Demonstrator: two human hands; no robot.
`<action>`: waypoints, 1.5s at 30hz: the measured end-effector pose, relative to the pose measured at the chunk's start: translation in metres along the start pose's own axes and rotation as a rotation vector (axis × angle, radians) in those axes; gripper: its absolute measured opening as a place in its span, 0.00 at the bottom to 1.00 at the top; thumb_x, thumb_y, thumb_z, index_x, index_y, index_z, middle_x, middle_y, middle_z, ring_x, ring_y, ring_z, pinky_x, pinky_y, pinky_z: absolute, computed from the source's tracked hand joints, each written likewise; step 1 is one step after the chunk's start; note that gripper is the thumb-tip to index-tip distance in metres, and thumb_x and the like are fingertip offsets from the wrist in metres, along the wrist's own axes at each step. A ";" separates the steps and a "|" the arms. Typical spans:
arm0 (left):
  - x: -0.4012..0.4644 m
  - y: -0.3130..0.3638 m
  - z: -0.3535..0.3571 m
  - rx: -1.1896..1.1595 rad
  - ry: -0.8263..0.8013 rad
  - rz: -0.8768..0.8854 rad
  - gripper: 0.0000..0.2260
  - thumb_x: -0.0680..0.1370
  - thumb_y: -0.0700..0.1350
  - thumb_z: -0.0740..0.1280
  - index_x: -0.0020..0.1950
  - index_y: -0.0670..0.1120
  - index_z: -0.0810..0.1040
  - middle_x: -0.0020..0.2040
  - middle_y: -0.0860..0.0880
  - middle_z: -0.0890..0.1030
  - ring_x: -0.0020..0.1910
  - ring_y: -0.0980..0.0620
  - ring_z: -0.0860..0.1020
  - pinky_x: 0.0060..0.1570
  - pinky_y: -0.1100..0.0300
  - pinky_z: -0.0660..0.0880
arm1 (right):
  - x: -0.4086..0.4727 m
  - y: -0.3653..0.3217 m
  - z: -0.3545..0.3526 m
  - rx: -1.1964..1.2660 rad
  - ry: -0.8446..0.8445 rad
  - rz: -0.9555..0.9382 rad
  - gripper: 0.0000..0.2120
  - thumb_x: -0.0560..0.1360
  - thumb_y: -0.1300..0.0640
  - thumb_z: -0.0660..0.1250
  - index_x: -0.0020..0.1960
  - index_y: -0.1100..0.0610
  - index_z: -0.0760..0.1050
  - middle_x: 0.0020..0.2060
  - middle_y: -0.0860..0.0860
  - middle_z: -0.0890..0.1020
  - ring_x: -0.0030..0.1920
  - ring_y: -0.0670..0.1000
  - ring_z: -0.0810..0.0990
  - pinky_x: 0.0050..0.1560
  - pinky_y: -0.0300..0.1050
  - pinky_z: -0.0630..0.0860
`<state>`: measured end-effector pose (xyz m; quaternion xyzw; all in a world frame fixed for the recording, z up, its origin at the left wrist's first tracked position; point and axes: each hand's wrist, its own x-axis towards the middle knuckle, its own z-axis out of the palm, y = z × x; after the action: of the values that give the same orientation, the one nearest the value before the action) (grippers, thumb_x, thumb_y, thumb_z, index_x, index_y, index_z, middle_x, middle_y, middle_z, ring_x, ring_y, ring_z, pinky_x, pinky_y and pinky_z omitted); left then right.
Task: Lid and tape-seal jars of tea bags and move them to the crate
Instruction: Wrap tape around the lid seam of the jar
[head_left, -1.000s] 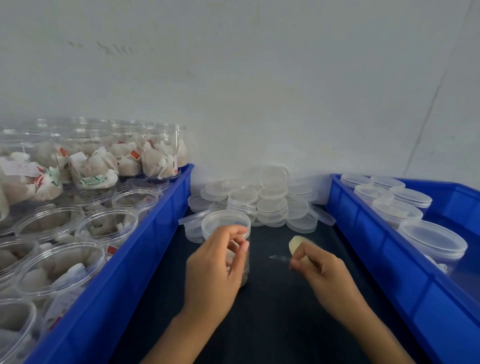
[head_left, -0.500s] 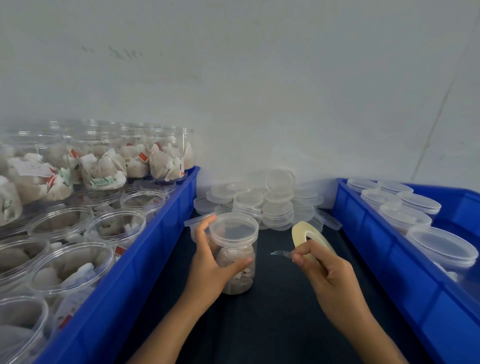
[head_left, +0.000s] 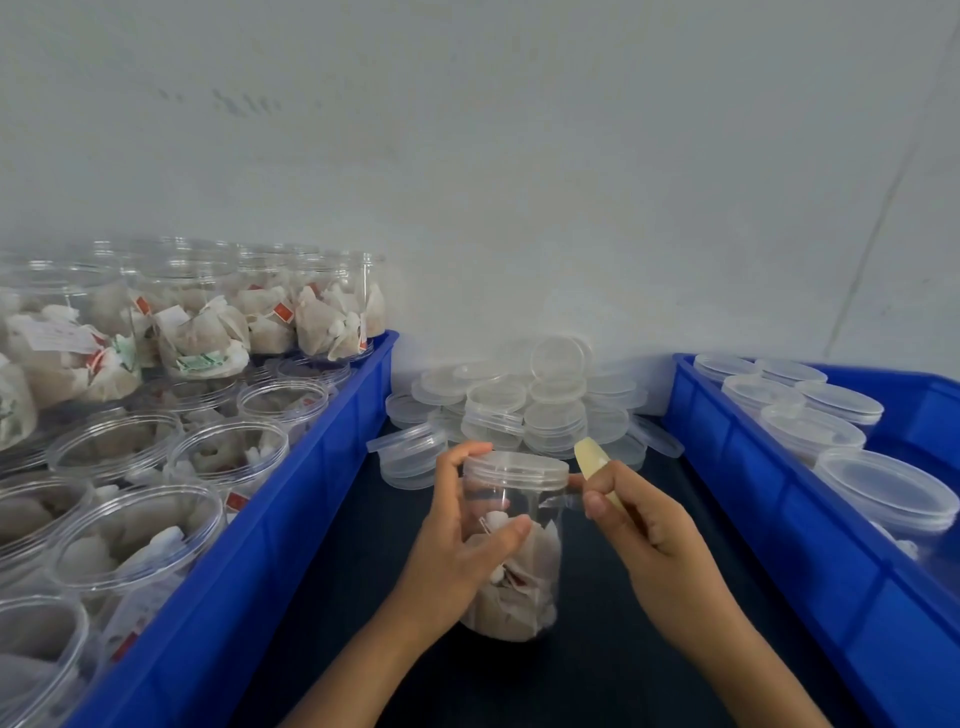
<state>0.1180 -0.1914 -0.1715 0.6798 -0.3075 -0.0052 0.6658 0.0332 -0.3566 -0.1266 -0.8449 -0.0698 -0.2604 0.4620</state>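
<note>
Plain grey-white wall (head_left: 519, 182) at the back, and a dark counter (head_left: 332, 597) squeezed between two blue crates. Middle of the counter is one clear jar (head_left: 519, 571) standing upright, tea bags (head_left: 524, 597) piled in its lower half, clear lid (head_left: 515, 469) already sitting on top.

Left hand (head_left: 457, 545) is wrapped round the jar's left side, thumb across the front and fingertips up at the lid's edge, so it's properly gripping it. Right hand (head_left: 649, 535) is just to the right of the jar, fingers curled round a pale yellowish roll of tape (head_left: 592, 460) that sticks up above the knuckles. A clear strip of tape (head_left: 558, 501) runs from that hand across to the jar just under the lid; looks like it's touching the jar wall but it's see-through, so hard to be sure.

Left crate (head_left: 291, 519) is packed with open jars (head_left: 234, 452) of tea bags, no lids on, with more stacked on top toward the back. Right crate (head_left: 779, 519) holds lidded jars (head_left: 883, 488) in rows along its near side. Behind the jar, against the wall, there's a loose heap of spare lids (head_left: 535, 405), some stacked, one propped up on edge.
</note>
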 end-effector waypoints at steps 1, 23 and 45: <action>0.000 0.000 0.000 0.001 0.005 0.006 0.27 0.69 0.54 0.72 0.63 0.68 0.63 0.62 0.56 0.76 0.60 0.57 0.78 0.52 0.63 0.78 | 0.002 -0.002 0.001 0.007 -0.007 0.013 0.10 0.78 0.48 0.60 0.39 0.48 0.70 0.40 0.56 0.81 0.42 0.59 0.78 0.42 0.59 0.75; 0.009 0.002 0.006 -0.054 0.032 0.071 0.16 0.74 0.64 0.58 0.57 0.59 0.66 0.43 0.48 0.74 0.42 0.52 0.73 0.45 0.57 0.75 | 0.018 -0.021 0.017 -0.199 0.018 0.055 0.16 0.80 0.56 0.62 0.35 0.45 0.68 0.30 0.47 0.73 0.30 0.41 0.70 0.32 0.35 0.67; 0.010 0.004 0.006 -0.078 0.028 0.005 0.21 0.68 0.69 0.64 0.55 0.62 0.66 0.45 0.55 0.81 0.45 0.59 0.80 0.49 0.60 0.75 | 0.015 -0.012 0.024 -0.191 0.068 0.023 0.14 0.80 0.56 0.63 0.37 0.46 0.70 0.29 0.42 0.73 0.29 0.42 0.68 0.33 0.38 0.65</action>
<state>0.1217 -0.2003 -0.1642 0.6524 -0.2995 -0.0059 0.6962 0.0504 -0.3318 -0.1206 -0.8765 -0.0192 -0.2889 0.3845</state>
